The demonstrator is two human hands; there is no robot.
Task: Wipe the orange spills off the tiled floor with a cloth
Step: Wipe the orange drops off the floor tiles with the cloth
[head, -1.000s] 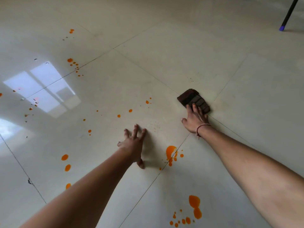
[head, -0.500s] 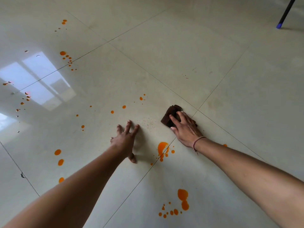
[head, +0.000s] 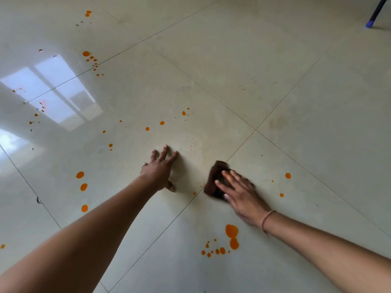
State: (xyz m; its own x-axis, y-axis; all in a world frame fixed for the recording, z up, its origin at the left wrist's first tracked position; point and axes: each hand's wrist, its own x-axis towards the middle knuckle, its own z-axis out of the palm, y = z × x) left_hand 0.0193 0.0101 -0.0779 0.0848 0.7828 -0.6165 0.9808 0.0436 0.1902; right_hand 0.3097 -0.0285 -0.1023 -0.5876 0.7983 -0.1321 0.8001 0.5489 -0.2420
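Observation:
A dark brown cloth (head: 214, 179) lies on the pale tiled floor (head: 211, 81), pressed down by my right hand (head: 241, 193), which is blurred with motion. My left hand (head: 159, 169) rests flat on the floor to the left of the cloth, fingers spread, holding nothing. A large orange spill (head: 232, 235) with small drops beside it sits just below the right hand. Three orange drops (head: 83, 187) lie to the left, small drops (head: 162, 123) lie beyond the left hand, and more orange drops (head: 86, 53) are at the far left. Two drops (head: 287, 175) lie right of the cloth.
A black pole with a blue tip (head: 369, 23) stands at the top right. A bright window reflection (head: 53, 92) glares on the tiles at the left. Grout lines cross near the cloth.
My right hand has slid the cloth toward me and left along the grout line, over the orange spill beside my left hand; that spill is no longer visible. The left hand stays planted.

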